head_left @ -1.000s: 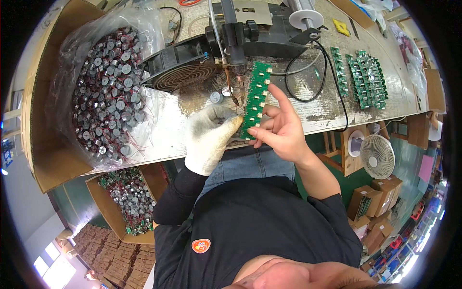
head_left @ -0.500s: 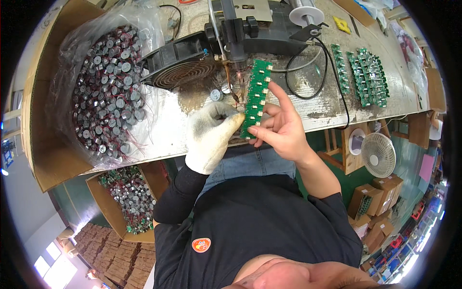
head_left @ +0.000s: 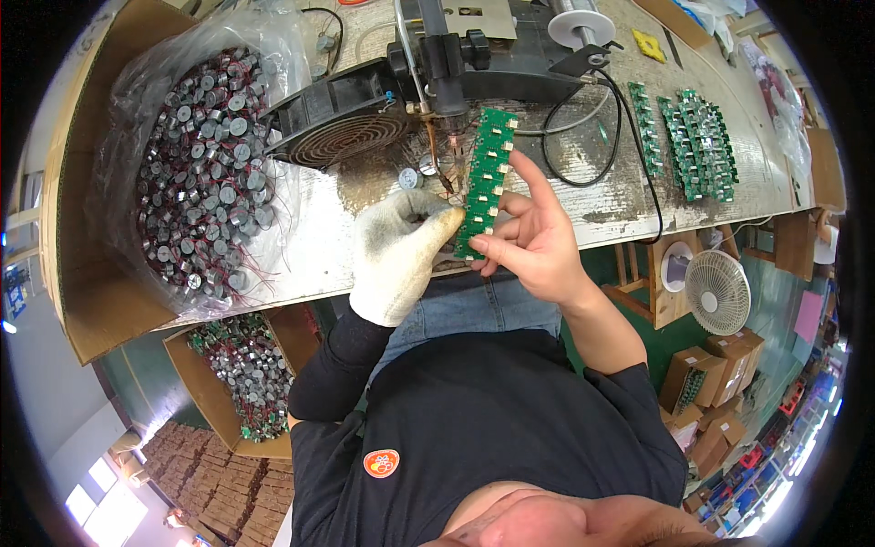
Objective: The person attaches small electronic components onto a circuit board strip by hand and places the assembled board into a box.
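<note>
As the head view shows, the narrow green circuit board (head_left: pixel 486 178) is between the bare right hand (head_left: pixel 544 251), clamped on its near half, and the white-gloved left hand (head_left: pixel 396 255), fingertips by its left edge but hold unclear, the board's long axis running away from the body.

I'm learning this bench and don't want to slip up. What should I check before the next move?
1. Board supported: ok. The right hand grips the green circuit board near its lower end.
2. Both hands gloved: not ok. The left hand wears a white glove; the right is bare.
3. Part in the left fingers: cannot tell. The glove hides it.
4. Glove clear of the slanted metal rod: cannot tell. They look close; depth is unclear.
5. Round parts available: ok. Many lie bagged at the left.
</note>
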`<state>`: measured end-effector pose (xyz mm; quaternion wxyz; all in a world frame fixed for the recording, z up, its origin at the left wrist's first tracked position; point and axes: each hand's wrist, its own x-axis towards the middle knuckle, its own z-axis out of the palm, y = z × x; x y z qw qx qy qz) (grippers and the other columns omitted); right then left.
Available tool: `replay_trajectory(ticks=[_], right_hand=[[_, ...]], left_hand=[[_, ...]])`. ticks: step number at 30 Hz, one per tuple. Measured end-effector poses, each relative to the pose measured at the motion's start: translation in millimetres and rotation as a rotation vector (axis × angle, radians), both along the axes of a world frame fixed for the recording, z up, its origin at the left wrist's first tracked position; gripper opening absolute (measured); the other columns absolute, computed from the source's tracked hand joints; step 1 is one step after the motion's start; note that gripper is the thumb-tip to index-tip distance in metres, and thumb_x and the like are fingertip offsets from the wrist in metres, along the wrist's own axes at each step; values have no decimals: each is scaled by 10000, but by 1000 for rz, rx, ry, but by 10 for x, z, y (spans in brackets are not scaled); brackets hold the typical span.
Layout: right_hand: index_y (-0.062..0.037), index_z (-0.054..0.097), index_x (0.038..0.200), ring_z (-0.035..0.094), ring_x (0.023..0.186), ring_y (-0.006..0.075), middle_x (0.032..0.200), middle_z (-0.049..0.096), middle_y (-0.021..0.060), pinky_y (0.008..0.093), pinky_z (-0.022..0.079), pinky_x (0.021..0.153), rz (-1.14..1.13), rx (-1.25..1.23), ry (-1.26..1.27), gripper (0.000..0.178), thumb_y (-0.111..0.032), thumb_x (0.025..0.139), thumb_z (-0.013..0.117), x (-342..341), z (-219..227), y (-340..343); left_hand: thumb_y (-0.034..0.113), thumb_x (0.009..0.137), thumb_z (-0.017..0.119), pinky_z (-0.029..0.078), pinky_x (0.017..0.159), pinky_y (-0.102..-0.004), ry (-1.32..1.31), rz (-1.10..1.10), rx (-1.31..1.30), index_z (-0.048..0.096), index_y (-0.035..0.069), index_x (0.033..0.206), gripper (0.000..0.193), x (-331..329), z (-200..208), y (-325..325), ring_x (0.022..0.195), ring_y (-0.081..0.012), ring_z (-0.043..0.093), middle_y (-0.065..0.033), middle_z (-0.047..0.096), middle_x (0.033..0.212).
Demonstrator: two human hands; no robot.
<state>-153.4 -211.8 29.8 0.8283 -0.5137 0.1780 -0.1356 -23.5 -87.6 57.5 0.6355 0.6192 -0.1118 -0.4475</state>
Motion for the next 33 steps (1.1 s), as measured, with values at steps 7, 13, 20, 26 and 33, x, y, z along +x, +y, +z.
replay_trajectory(ticks=[7, 13, 20, 26, 33], right_hand=[[-99, 68, 1494, 667, 747, 176, 1171, 552, 211, 270, 573, 587, 5, -27, -14, 886, 128, 820, 596, -32, -21, -4], [-125, 83, 1500, 659, 730, 168, 1060, 569, 167, 264, 558, 591, -2, -9, 10, 892, 95, 823, 620, -41, -44, 32], [-125, 90, 1499, 657, 720, 171, 1057, 562, 162, 266, 556, 578, -6, -18, 44, 894, 88, 818, 628, 13, 13, 26], [-89, 103, 1491, 665, 687, 176, 1119, 591, 200, 260, 558, 552, -54, -53, 68, 887, 101, 805, 633, -30, -53, -17], [-52, 121, 1480, 645, 656, 157, 1081, 596, 202, 240, 537, 517, -55, -95, 31, 836, 124, 809, 588, -12, -44, -11]], left_hand=[[78, 880, 634, 529, 647, -259, 58, 33, -39, 630, -39, 919, 123, -43, -87, 19, 743, -130, 635, -85, 657, 849], [93, 871, 654, 497, 654, -238, -62, 5, 2, 636, -42, 921, 145, -35, -231, 66, 738, -107, 602, -55, 643, 808], [125, 849, 692, 480, 646, -238, -240, 44, 34, 591, -55, 1080, 310, 23, -87, 278, 739, -103, 588, -105, 630, 994], [93, 770, 735, 455, 589, -229, -925, 319, 265, 649, -11, 969, 241, 365, -114, 818, 600, -86, 548, -71, 647, 882], [126, 774, 709, 495, 682, -324, -1495, 449, 527, 649, 21, 920, 191, 1184, 71, 1269, 744, -265, 630, -124, 647, 846]])
